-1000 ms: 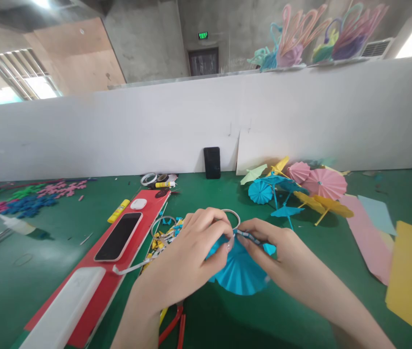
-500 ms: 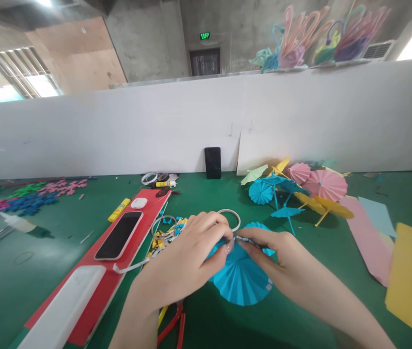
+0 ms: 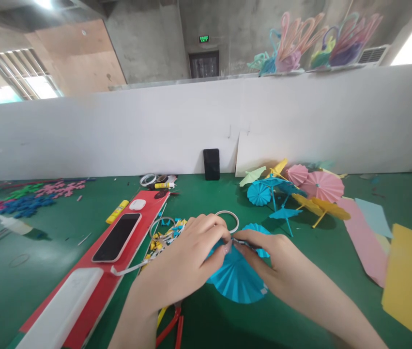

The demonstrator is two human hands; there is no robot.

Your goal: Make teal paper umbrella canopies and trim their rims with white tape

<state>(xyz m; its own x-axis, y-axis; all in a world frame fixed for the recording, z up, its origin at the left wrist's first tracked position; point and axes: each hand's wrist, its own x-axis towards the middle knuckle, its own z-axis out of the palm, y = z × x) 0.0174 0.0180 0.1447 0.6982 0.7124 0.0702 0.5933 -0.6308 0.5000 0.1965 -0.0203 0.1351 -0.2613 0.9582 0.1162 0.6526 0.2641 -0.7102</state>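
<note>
A pleated blue paper fan-disc lies on the green table near its front edge. My left hand and my right hand meet over its top, fingers pinched together. Between the fingertips runs a thin blue-and-white striped stick, held by my right hand. My left hand pinches the blue paper at its centre. A second blue pleated piece shows just behind my right hand. A white ring of tape lies just beyond the fingers.
A red board at the left carries a phone, a white earbud case and a white box. Red-handled scissors lie under my left wrist. Finished paper umbrellas and coloured paper sheets fill the right.
Both hands have stayed pinched over the blue paper. The right hand has slid a little left and the fan-disc has spread slightly wider below the fingers.
</note>
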